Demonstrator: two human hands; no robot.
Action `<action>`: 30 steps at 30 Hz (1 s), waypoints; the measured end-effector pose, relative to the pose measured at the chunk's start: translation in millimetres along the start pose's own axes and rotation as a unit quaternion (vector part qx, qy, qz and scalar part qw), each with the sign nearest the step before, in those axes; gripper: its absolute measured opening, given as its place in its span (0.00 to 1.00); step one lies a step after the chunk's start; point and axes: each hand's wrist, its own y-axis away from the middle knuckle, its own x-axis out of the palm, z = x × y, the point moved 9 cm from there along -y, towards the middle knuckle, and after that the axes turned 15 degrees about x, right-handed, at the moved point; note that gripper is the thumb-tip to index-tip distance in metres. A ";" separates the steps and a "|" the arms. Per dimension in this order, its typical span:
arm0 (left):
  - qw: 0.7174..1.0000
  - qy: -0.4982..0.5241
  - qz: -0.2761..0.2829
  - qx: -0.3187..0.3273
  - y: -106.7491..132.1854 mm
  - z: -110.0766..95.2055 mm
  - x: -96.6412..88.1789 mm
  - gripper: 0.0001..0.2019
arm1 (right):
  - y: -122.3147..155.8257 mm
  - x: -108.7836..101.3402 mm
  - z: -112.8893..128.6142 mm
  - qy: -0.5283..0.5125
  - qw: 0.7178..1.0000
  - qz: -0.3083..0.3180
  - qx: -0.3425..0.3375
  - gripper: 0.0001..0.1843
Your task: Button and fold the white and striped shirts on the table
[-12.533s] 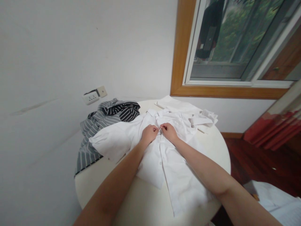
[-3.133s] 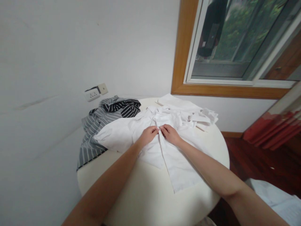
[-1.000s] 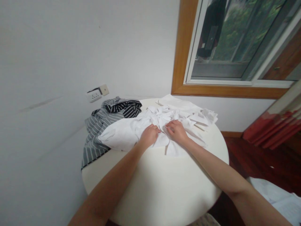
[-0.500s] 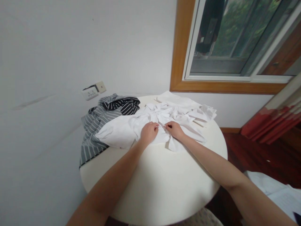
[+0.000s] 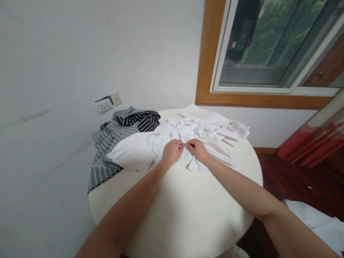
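Note:
A white shirt [image 5: 139,152] lies bunched up on the far half of a round white table [image 5: 182,215]. My left hand [image 5: 171,152] and my right hand [image 5: 198,150] meet at the shirt's front opening, fingertips almost touching. Both hands pinch the white fabric there, fingers closed. Whatever small part sits between the fingertips is too small to make out. The shirt's lower edge is gathered just below my hands.
A grey and black striped garment [image 5: 118,138] hangs over the table's left rim by the wall. More white cloth [image 5: 215,123] lies at the back. A wall socket [image 5: 103,105] is on the left, a wood-framed window [image 5: 258,57] on the right, red fabric [image 5: 314,143] beyond.
The shirt lay spread toward me earlier; it has since been pushed up and bunched at the table's far side. My hands came back together and pinch the front opening again.

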 end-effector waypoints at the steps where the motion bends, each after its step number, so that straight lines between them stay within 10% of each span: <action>1: 1.000 0.001 -0.001 0.001 -0.2 0.1 0.3 0.06 | -0.4 0.6 -0.4 -0.001 1.000 0.008 0.001 0.09; 30: 0.990 0.132 -0.050 -0.021 -2.2 14.7 -1.5 0.09 | 12.7 -9.8 12.2 -0.078 0.997 -0.021 -0.018 0.11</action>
